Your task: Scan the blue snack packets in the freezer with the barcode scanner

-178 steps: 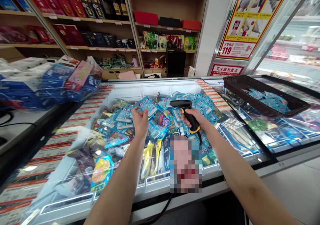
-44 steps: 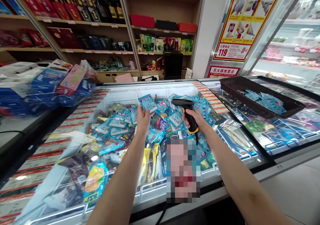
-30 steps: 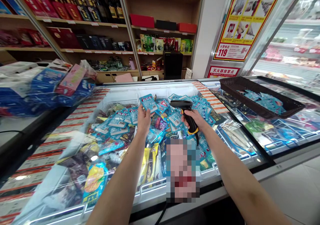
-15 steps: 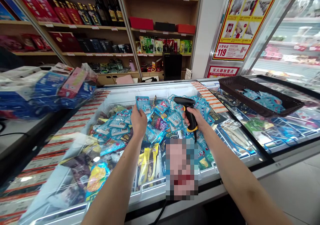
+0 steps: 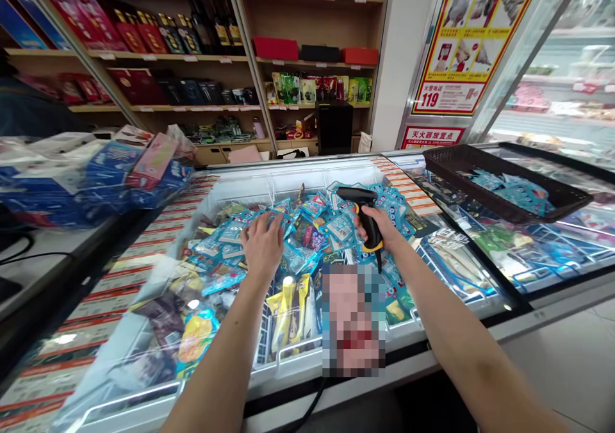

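My right hand [image 5: 377, 228] is wrapped round the grip of a black and yellow barcode scanner [image 5: 358, 196], its head pointing left over the pile. My left hand [image 5: 263, 241] lies palm down with fingers spread on the left part of the pile of small blue packets [image 5: 341, 228]. One packet [image 5: 284, 220] shows by its fingertips; whether they touch it is hard to tell. A dark red and purple wrapper [image 5: 310, 237] lies among the blue packets, between my hands. A blurred-out patch [image 5: 353, 321] covers something at the near edge.
Below lies a chest freezer [image 5: 298, 366] with yellow ice-cream packs [image 5: 291, 311]. A dark basket [image 5: 567, 212] of blue packets stands on the right. Blue cartons [image 5: 106, 173] are stacked left. Stocked shelves [image 5: 192, 55] rise behind. A cable [image 5: 312, 404] hangs at the front.
My left hand has lowered the blue packet it held up onto the pile and its fingers have spread. The scanner stays in my right hand, almost unmoved. The view has shifted slightly.
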Tool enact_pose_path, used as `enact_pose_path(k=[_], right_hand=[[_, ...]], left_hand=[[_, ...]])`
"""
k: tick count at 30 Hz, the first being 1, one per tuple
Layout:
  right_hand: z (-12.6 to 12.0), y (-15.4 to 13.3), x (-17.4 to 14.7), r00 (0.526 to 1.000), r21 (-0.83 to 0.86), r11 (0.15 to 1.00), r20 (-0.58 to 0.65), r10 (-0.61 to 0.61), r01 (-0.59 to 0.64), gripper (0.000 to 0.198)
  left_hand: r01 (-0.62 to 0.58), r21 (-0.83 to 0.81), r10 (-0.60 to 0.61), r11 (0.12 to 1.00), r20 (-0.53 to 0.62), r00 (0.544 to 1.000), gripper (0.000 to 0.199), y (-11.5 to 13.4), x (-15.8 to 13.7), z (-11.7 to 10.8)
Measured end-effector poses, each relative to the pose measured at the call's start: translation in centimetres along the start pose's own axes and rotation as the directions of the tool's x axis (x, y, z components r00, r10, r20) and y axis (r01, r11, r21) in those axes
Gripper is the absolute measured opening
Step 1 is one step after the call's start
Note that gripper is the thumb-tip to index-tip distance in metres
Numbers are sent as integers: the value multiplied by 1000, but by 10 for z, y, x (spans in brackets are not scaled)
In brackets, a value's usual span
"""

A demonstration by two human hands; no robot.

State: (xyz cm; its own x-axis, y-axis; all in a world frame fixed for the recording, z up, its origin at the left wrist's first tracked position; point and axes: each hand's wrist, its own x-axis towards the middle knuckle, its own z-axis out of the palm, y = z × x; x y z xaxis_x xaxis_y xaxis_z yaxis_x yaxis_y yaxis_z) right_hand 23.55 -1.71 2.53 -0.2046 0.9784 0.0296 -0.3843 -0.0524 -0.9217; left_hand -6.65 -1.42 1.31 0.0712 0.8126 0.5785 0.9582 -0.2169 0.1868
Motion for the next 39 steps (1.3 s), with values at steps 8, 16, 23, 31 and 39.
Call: enact_pose_path(k=[8, 16, 23, 31, 39], right_hand=[[-1, -1, 1, 1000, 5, 1000, -7, 15, -15, 42], [2, -1, 0, 1000, -11, 1000, -28, -2, 1, 40], [3, -3, 2, 999, -35, 999, -45, -19, 17, 42], [7, -6, 1, 995, -52, 997, -84, -58, 53, 42], [6, -6, 2, 996, -77, 997, -86, -31, 25, 42]], left_hand=[[32, 39, -35, 999, 80, 996, 43, -3, 1, 5], [51, -49, -53, 997, -40, 998, 43, -2, 2, 2], [-85, -299, 117, 950, 92, 989, 42, 28, 17, 13], [1, -455, 106, 890, 209, 972, 51, 75, 27, 35], [28, -473, 91, 881, 227, 970, 43, 84, 22, 47]])
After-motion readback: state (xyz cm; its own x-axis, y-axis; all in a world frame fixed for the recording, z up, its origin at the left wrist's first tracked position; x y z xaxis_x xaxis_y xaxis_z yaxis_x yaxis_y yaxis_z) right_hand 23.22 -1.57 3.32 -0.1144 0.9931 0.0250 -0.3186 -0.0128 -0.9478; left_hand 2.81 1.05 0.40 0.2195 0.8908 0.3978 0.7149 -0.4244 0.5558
